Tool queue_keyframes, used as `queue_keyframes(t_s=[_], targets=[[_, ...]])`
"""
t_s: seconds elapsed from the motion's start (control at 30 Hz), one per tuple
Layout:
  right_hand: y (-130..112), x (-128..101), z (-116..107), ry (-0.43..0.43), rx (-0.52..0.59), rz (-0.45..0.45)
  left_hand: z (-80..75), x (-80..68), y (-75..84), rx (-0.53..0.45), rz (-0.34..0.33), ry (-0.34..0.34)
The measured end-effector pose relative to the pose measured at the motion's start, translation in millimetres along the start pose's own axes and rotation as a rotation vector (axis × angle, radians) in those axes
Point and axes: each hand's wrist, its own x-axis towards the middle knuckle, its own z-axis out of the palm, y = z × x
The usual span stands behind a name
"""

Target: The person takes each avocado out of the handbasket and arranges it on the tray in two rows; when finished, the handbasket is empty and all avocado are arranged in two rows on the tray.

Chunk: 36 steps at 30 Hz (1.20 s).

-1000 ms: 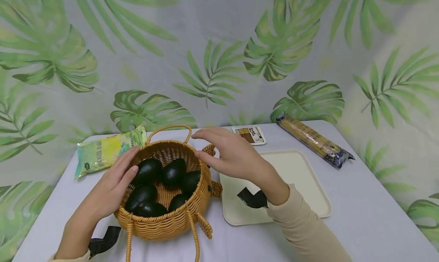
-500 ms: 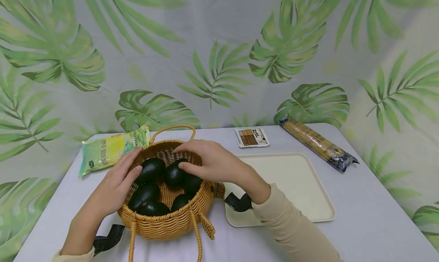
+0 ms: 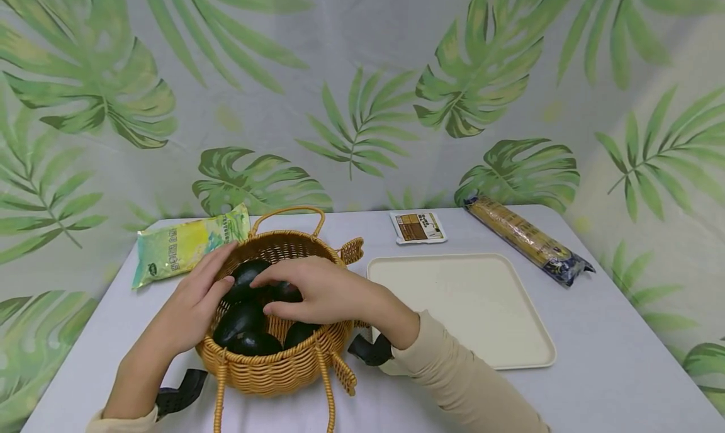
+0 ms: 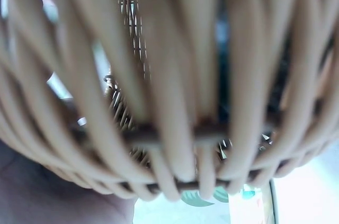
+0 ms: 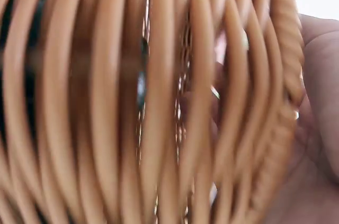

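Observation:
A brown wicker basket [image 3: 272, 373] with looped handles stands at the left of the table, holding several shiny dark-green avocados [image 3: 240, 323]. My left hand [image 3: 189, 304] rests along the basket's left rim, its fingers fairly straight and its thumb close to the avocados. Reaching over the right rim, my right hand [image 3: 323, 291] is inside the basket with thumb and fingers spread apart above the avocados; it partly hides them. Whether its fingertips touch one, I cannot tell. Both wrist views are filled by the basket's weave [image 4: 169, 102], with the right palm [image 5: 323, 102] at the edge of the right one.
A cream tray [image 3: 464, 313] lies right of the basket. Behind it are a small white-and-brown packet [image 3: 418, 228] and a long golden packet [image 3: 527, 239]. A green-yellow bag [image 3: 189, 244] lies behind the basket's left side. A leaf-patterned cloth [image 3: 362, 106] hangs behind the table.
My right hand has moved left and down, from above the basket's right rim to over the avocados inside. The left hand has stayed on the rim. The head view has shifted slightly.

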Motion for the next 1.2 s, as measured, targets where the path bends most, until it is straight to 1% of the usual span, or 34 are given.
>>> queue_keyframes(t_s=[0.17,0.27,0.4,0.67,0.8,0.9,0.97,1.07,1.2], targets=[[-5.1,10.5,9.9,-0.088,-0.035,-0.044,-0.9,0.7,-1.0,0.001,-0.003,-0.003],[-7.2,15.2,13.7,-0.168,-0.044,-0.039,-0.6,1.0,-1.7,-0.005,-0.009,-0.010],[-7.8,18.4,17.8,-0.260,-0.019,-0.026,-0.3,0.3,-0.7,0.004,-0.020,-0.011],[-3.6,23.5,20.8,-0.369,-0.014,-0.033,-1.3,0.0,-0.2,0.006,-0.011,-0.002],[-0.4,27.3,20.8,-0.430,0.023,-0.018,-2.1,0.6,-0.3,0.009,-0.014,-0.004],[0.9,29.2,20.9,-0.457,0.044,-0.004,-2.5,0.4,0.4,0.009,-0.016,-0.007],[1.4,29.7,21.1,-0.460,0.045,0.000,-2.3,0.6,0.8,0.010,-0.015,-0.008],[0.7,29.7,21.0,-0.447,0.034,0.005,-1.6,0.6,0.8,0.009,-0.011,-0.005],[-1.6,28.8,21.1,-0.422,0.032,0.039,-0.5,-0.6,1.0,0.006,-0.012,0.000]])
